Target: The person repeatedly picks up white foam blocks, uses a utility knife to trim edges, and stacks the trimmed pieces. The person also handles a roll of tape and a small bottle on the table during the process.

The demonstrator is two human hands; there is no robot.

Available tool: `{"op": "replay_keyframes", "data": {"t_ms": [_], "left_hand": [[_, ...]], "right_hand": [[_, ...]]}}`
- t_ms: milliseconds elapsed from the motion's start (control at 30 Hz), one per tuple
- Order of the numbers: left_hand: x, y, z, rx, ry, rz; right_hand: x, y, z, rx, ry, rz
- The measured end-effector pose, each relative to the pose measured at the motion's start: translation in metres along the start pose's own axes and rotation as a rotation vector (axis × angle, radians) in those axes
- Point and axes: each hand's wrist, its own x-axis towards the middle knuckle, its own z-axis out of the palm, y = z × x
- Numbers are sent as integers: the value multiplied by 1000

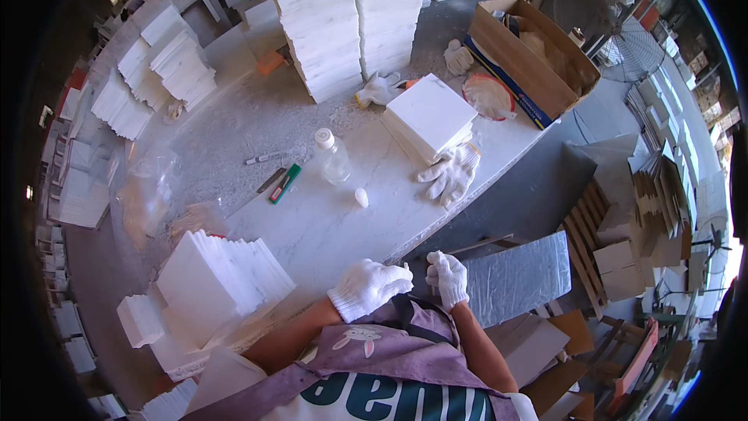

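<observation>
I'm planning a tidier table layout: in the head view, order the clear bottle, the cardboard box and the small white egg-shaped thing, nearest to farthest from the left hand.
From the left hand:
1. Small white egg-shaped thing: straight ahead.
2. Clear bottle: just beyond it, slightly left.
3. Cardboard box: far right end of the table.

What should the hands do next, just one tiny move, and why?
Perhaps the left hand could reach forward to the white-capped bottle. The bottle stands upright on the table ahead, while the left hand and right hand are apart, near the purple apron. I can't tell whether they hold anything.
</observation>
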Motion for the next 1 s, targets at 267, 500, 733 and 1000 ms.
{"op": "replay_keyframes", "data": {"t_ms": [267,500,733,1000], "left_hand": [[62,0,-13,200,90,74],[29,-23,-8,-14,97,-81],[37,-30,-20,-26,195,-184],[98,-24,-5,47,300,-428]], "right_hand": [[51,-46,-1,-42,113,-170],[52,-72,32,-347,-95,-317],[84,-126,18,-529,55,-666],[218,-253,-90,-678,412,-747]]}}
